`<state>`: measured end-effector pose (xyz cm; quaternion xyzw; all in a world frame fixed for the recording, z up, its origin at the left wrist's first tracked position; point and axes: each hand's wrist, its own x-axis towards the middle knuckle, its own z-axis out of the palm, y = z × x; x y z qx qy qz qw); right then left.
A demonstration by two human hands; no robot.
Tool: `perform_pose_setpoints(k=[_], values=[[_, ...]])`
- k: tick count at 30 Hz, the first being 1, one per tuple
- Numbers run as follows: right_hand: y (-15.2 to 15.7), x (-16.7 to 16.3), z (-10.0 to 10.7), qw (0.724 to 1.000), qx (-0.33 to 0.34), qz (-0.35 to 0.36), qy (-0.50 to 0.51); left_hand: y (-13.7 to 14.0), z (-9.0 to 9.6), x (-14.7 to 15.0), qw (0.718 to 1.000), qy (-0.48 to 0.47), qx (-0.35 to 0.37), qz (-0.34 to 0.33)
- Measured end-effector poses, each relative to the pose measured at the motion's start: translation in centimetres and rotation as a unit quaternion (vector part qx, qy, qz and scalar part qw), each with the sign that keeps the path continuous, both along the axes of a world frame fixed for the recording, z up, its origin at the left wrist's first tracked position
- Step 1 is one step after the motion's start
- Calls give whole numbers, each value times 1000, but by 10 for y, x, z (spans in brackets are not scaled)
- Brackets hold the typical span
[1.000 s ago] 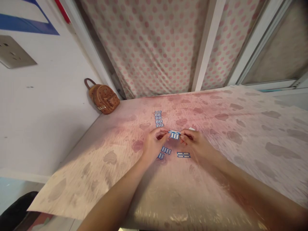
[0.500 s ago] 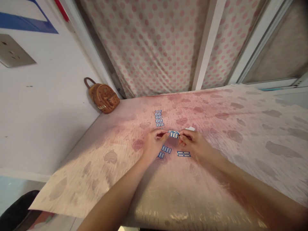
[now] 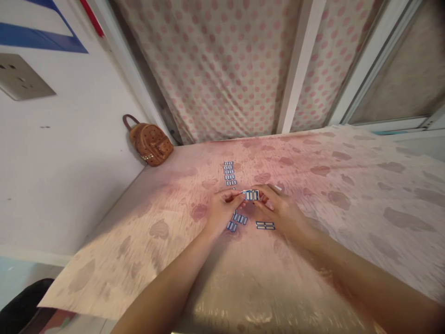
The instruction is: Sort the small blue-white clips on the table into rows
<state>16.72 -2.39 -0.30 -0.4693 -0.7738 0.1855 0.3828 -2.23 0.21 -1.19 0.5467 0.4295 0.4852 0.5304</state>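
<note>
A small white sheet of blue-bordered label stickers (image 3: 249, 195) is held above the table. My left hand (image 3: 222, 208) pinches its left edge between thumb and fingers. At the right end, my right hand (image 3: 278, 208) has its fingers curled round the sheet, a fingertip at the upper edge and the thumb lower down. Below my left hand lie several blue-edged labels (image 3: 239, 218), partly covered by it. Another small group of labels (image 3: 265, 225) rests beneath my right hand. Farther back, a column of label sheets (image 3: 229, 172) runs away from me.
The table (image 3: 167, 260) has a pinkish patterned cover with a clear, shiny layer near the front. A brown mini backpack (image 3: 151, 144) leans against the wall at the back left. Behind the table hangs a dotted curtain (image 3: 222, 69). A white piece (image 3: 278, 188) shows behind my right hand.
My right hand has shifted its fingers from a pinch at the sheet's right corner to a wider hold around that end. The sheet now faces me more flatly. The view has tilted slightly.
</note>
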Motion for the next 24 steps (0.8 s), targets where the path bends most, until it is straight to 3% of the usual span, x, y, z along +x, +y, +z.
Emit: perform_pose_setpoints(k=[14, 18, 21, 24], values=[[0, -1, -1, 999, -1, -24, 26, -1, 0, -1, 999, 27, 17, -6], [0, -3, -5, 989, -81, -44, 116, -1, 0, -1, 999, 34, 29, 13], [1, -4, -9, 971, -162, -26, 176, -3, 3, -1, 996, 67, 56, 23], [2, -6, -10, 957, -196, -1, 213, -6, 5, -1, 990, 108, 83, 28]])
